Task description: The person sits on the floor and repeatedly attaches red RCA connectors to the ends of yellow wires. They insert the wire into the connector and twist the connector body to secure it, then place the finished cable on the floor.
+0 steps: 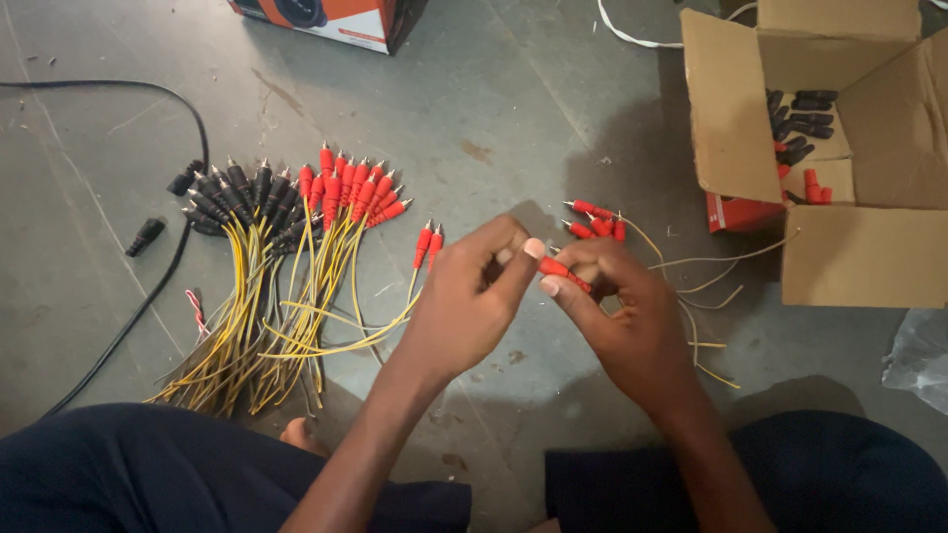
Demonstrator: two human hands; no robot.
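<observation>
My left hand (pixel 464 301) and my right hand (pixel 617 311) meet over the grey floor, both pinching a red plug connector (pixel 560 271) between thumbs and fingers. A few loose red plugs (pixel 592 219) with thin yellow wires lie just beyond my right hand. To the left lies a fanned bundle of yellow-wired cables, some with red plugs (pixel 351 192) and some with black plugs (pixel 237 197). Two more red-tipped cables (pixel 427 245) rest beside my left hand.
An open cardboard box (pixel 731 109) at the upper right holds black and red plug shells. A black cable (pixel 148 296) curves along the left. An orange and white carton (pixel 336 20) sits at the top. A clear plastic bag (pixel 918 355) lies at the right edge. My knees fill the bottom.
</observation>
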